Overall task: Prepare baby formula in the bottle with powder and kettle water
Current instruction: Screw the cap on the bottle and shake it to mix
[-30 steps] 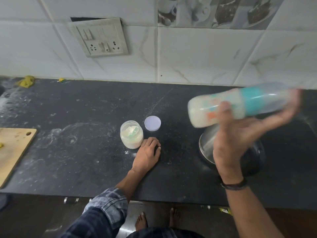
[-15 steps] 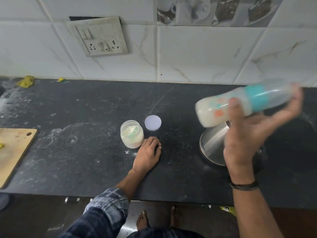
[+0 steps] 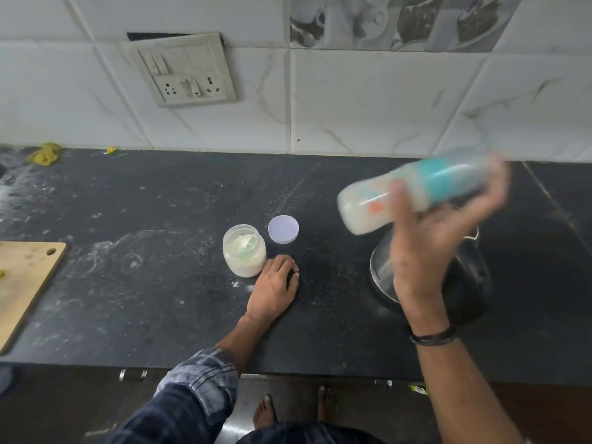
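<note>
Right hand grasps the baby bottle sideways: milky inside, teal band, orange print I can't read; left hand lies relaxed on the counter.

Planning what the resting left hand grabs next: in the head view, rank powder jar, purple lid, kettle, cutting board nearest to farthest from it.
1. powder jar, close beside the left hand, on its left.
2. purple lid, just behind the hand.
3. kettle, off to the right.
4. cutting board, far left edge.

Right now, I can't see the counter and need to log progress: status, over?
Right hand grips milky bottle, tilted, motion-blurred. Left hand rests on counter beside open powder jar. Kettle stands under bottle.
</note>
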Available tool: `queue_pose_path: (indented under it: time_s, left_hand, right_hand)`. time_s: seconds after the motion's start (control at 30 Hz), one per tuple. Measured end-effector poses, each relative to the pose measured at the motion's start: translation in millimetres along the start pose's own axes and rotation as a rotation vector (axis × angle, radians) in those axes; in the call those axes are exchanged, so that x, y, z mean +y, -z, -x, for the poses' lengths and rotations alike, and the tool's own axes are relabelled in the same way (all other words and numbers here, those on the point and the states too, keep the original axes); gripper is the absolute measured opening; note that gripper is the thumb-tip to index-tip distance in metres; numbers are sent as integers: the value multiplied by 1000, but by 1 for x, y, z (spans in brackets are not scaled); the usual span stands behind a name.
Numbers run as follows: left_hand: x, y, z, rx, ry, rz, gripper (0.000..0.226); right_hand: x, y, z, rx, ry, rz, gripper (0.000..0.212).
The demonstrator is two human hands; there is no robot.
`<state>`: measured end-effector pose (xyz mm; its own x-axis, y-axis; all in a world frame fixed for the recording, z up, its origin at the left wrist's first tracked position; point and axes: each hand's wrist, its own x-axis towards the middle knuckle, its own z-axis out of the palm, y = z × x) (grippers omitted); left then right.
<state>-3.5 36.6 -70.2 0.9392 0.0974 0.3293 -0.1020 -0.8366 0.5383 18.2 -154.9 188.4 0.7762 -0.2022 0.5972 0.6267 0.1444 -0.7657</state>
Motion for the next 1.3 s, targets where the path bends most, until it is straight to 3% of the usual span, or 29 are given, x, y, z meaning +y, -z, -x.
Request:
queue_pose_path:
  time_s: [0.07, 0.27, 0.4, 0.43, 0.63, 0.77, 0.97, 1.1, 1.13, 1.23, 1.3]
  left_hand:
    - [0, 1, 0, 2, 1, 3, 7]
    - [-1, 0, 0, -5, -6, 8, 5]
    - [-2, 0, 0, -5, -8, 0, 5]
    - [-1, 0, 0, -9, -11, 0, 5]
    - [-2, 0, -1, -13, -3, 1, 6]
    - [-2, 0, 0, -13, -9, -1, 6]
    - [-1, 0, -1, -6, -5, 3, 5]
    - [-1, 0, -1, -7, -6, -1, 6]
    - [-1, 0, -1, -10, -6, -1, 6]
    - [-1, 0, -1, -14, 1, 1, 5]
    - [-2, 0, 0, -12, -4, -1, 5]
  right_hand:
    - [1, 1, 5, -141, -132, -31, 88]
    - [-7, 2, -11, 188, 142, -23, 84]
    - [6, -1, -4, -129, -251, -107, 90]
    - [6, 0, -4, -141, -300, -123, 86]
    - [-2, -4, -27, 202, -53, -126, 85]
    - [2, -5, -15, -100, -326, -93, 86]
    - [-2, -8, -29, 259, -164, -216, 87]
    - [-2, -8, -26, -107, -290, -72, 83]
    - [-4, -7, -24, -106, -274, -58, 80]
    - [-10, -8, -30, 125, -133, -159, 81]
    - [-5, -8, -31, 170, -129, -205, 86]
